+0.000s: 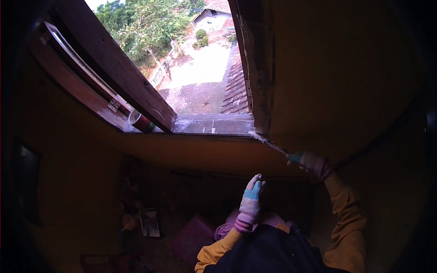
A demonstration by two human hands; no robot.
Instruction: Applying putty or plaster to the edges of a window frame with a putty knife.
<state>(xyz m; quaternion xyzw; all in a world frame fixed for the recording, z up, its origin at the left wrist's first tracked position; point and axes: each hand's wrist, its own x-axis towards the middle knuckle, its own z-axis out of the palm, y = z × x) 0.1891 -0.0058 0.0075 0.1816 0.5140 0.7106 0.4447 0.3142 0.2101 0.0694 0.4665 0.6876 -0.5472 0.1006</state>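
Observation:
My right hand [313, 163], in a knitted work glove, is closed round the handle end of a long thin tool [272, 144] crusted with whitish stuff; I cannot tell whether it is a scraper or a brush. Its tip touches the right corner of the wooden window sill [214, 123], below the right side post [261, 91]. Pale smears mark the sill. Below it, in front of my body, my left hand [250, 200] is raised in a pink and blue glove. Its fingers stretch upward, close to each other, with dirty tips and nothing visibly held.
A red can [144, 123] stands on the sill left of the slanting wooden post [123, 68]. A hinged window panel [82, 63] swings out at the left. Below are a purple block-like thing [193, 236] and a pale rectangular item [149, 222]. Outside lies a tiled roof [235, 86].

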